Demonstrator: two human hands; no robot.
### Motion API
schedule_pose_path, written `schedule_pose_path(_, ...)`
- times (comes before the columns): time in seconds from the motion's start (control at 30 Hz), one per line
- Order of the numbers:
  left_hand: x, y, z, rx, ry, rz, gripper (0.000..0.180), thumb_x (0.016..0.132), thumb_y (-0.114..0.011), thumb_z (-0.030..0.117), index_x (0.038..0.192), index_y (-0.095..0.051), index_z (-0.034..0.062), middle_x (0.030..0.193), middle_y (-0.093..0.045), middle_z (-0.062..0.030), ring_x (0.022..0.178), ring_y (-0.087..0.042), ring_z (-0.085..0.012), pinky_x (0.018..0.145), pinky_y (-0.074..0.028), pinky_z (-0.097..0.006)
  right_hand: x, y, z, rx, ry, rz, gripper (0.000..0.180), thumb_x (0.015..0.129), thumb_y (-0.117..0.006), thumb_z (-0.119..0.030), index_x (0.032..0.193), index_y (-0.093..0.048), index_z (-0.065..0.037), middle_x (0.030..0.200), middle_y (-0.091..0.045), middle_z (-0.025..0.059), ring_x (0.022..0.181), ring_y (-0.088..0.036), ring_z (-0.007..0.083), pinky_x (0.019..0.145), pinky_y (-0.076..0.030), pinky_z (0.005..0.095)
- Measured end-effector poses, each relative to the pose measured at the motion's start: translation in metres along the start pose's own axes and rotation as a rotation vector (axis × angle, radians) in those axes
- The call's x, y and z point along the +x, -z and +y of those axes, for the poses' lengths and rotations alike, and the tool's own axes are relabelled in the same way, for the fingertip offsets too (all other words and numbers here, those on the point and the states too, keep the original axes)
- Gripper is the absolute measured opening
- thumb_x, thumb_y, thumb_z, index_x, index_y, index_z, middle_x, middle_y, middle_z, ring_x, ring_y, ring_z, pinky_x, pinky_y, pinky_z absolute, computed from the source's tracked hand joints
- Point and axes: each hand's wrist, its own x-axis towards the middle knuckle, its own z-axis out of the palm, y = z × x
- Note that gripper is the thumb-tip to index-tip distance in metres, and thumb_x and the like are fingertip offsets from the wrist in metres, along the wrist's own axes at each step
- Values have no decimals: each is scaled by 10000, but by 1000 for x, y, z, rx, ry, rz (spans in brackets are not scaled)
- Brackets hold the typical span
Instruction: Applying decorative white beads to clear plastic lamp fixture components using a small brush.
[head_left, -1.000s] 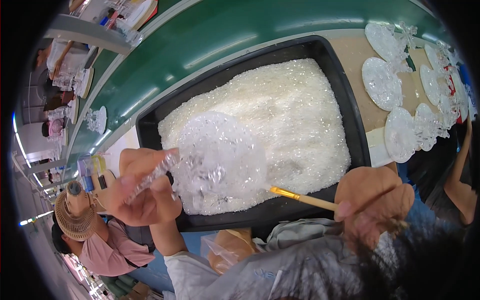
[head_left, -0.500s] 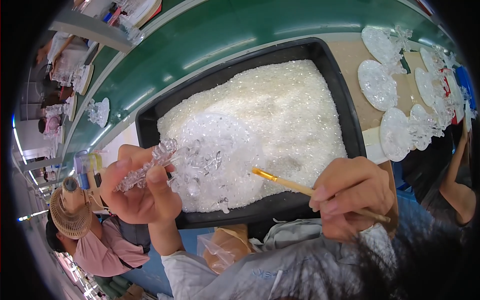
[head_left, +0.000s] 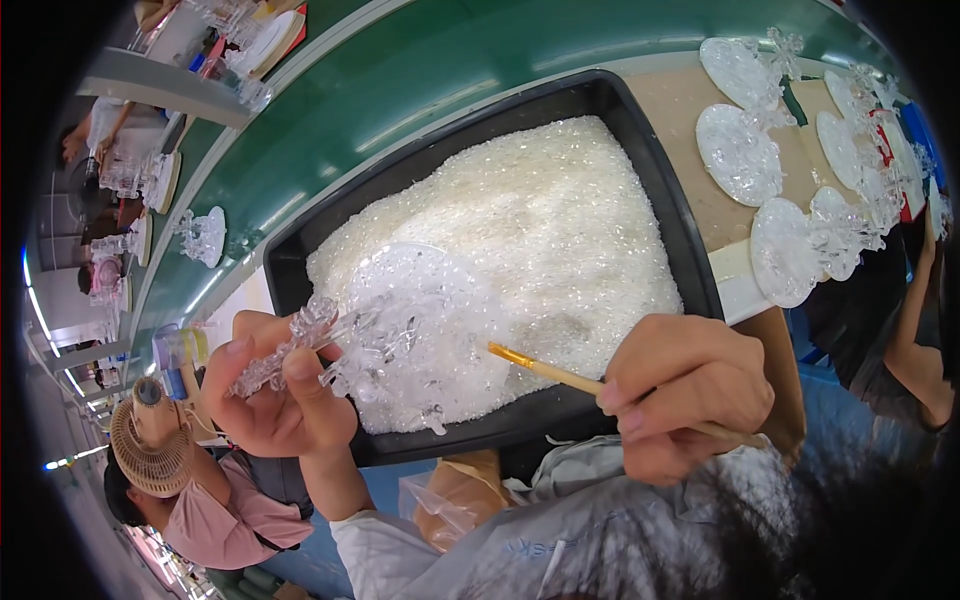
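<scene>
My left hand (head_left: pixel 285 390) is closed round the branching, knobbly end of a clear ornament. Its round, frosted disc (head_left: pixel 430 285) tilts over the black tray, with clear branch-like pieces between the disc and my fingers. My right hand (head_left: pixel 690 395) grips a thin paintbrush (head_left: pixel 560 374) with a pale wooden handle. The brush's yellowish tip points left, beside the disc's right edge; whether it touches cannot be made out. Beneath both hangs a bed of glittering white granules (head_left: pixel 570 210) filling the tray (head_left: pixel 655 160).
Several similar disc-based ornaments (head_left: pixel 738 155) stand on brown board at the right. Another clear ornament (head_left: pixel 204 237) sits on the green surface (head_left: pixel 400 95) beyond the tray. A person in pink (head_left: pixel 235 510) is at lower left, near a woven hat (head_left: pixel 150 450); another person's arm (head_left: pixel 918 350) shows at far right.
The view has shifted slightly. The ornament's disc has tipped a little and sits slightly lower and further left. My right hand and the brush have moved a little left with it.
</scene>
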Motion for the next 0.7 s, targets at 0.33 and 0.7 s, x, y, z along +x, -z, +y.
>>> schedule_pose_path(0.33,-1,-1,3,-4,47,41,374,936,-591,66,1248,-392,8,807,-636,-206,597,-503,-175,503,-426,-256,-2,0,1,25,5,-13,245,547,-731,44,768,-640,-9,771,-658,152,533,-609,205,450,-488,277)
schedule_pose_path(0.7,0,-1,2,31,19,31,380,938,-594,76,1260,-404,7,804,-643,-193,596,-512,-172,508,-424,-251,-1,2,0,-4,-20,-87,218,572,-746,28,766,-651,-3,745,-661,145,513,-593,197,450,-486,274)
